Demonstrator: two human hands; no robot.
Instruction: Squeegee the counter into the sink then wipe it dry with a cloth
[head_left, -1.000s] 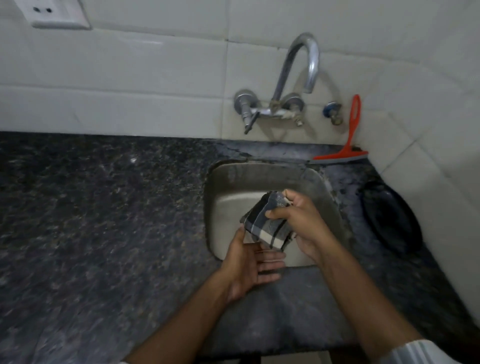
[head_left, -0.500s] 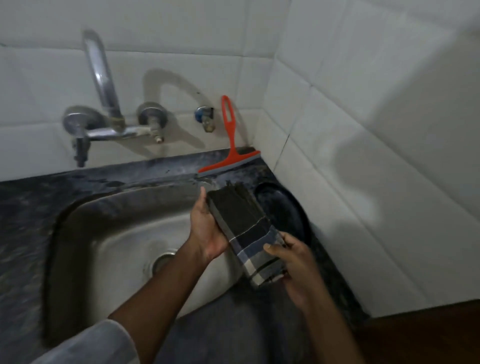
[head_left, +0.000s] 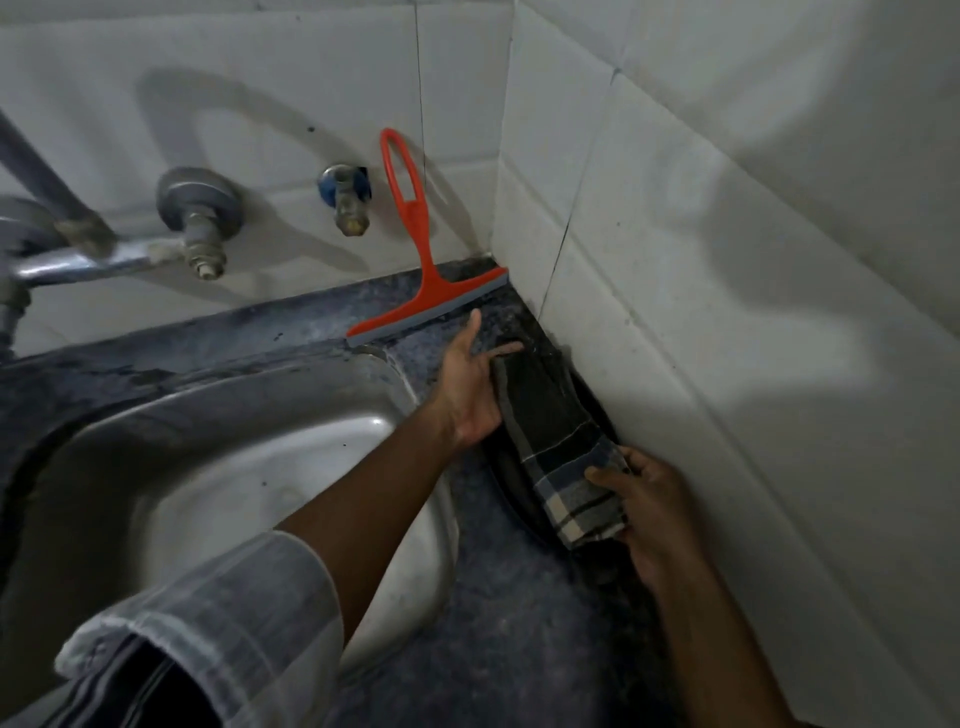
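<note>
A folded dark checked cloth (head_left: 561, 447) lies stretched over a dark plate (head_left: 514, 483) on the counter (head_left: 519, 623) to the right of the sink (head_left: 218, 467). My right hand (head_left: 649, 509) pinches the cloth's near end. My left hand (head_left: 472, 384) rests flat against the cloth's far left edge, fingers spread toward the corner. An orange squeegee (head_left: 415, 254) leans upright against the back wall, blade on the counter just beyond my left fingertips.
A metal tap (head_left: 104, 244) with its valve sticks out of the tiled back wall on the left, and a small blue-collared valve (head_left: 345, 200) sits beside the squeegee handle. The white tiled side wall (head_left: 727, 312) runs close along the counter's right edge.
The view has swung further right. Both hands carried the cloth from above the sink's edge down onto the dark plate by the side wall; my left hand now presses its far edge.
</note>
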